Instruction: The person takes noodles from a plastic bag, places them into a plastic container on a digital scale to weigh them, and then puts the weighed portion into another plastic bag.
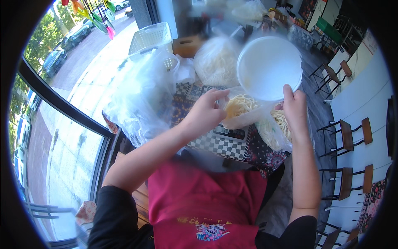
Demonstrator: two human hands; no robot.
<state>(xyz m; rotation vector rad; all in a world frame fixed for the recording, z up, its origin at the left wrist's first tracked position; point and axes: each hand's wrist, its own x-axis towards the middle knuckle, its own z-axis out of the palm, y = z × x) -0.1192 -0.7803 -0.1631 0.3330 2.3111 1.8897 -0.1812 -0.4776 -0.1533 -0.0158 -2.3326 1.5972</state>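
Observation:
My right hand (pixel 293 104) grips the near rim of a white round basin (pixel 269 67), thumb on the inside, and the basin tilts with its open side towards me. Just below it, a clear plastic bag (pixel 241 119) holds pale noodles (pixel 241 105) and rests over a digital scale (pixel 231 133). My left hand (pixel 208 109) is at the left edge of the bag's mouth, with index finger and thumb around the film. The bag's right edge stretches up towards my right fingers; whether they also hold it is hidden. Another bag of noodles (pixel 281 124) lies behind my right wrist.
A large clear bag of noodles (pixel 217 62) stands at the back of the patterned tablecloth (pixel 217 146). Crumpled plastic bags (pixel 143 96) cover the left side, before a white perforated basket (pixel 150 39). A brown box (pixel 188 45) sits behind. Wooden chairs (pixel 345 133) line the right.

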